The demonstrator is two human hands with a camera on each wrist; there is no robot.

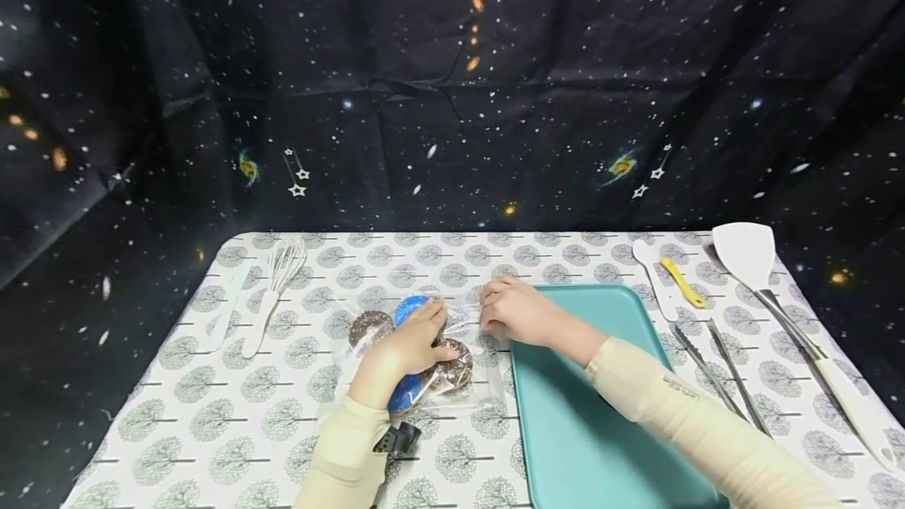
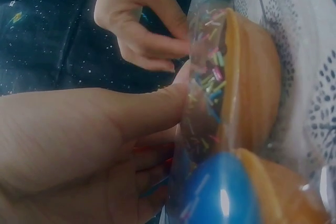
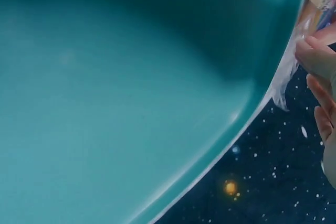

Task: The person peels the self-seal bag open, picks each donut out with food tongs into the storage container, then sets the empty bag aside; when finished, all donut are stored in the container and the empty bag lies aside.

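Note:
A clear plastic bag [image 1: 488,395] with several toy-like doughnuts lies left of the teal tray [image 1: 566,430]. Two have blue icing, one at the back [image 1: 410,307] and one at the front [image 1: 405,393]; a brown sprinkled doughnut [image 1: 456,368] is on the right and another brown one [image 1: 366,327] on the left. My left hand [image 1: 406,348] rests over the bag, fingers extended across the doughnuts; its thumb touches the plastic beside a sprinkled doughnut [image 2: 252,77] in the left wrist view. My right hand [image 1: 519,311] pinches the bag's right edge with curled fingers.
At the left lie a white whisk [image 1: 272,293] and a pale spatula [image 1: 231,305]. On the right are a white spoon [image 1: 654,277], a yellow-handled tool [image 1: 682,283], tongs [image 1: 735,371] and a large white turner [image 1: 745,254]. A dark star-printed cloth [image 1: 438,124] hangs behind the table.

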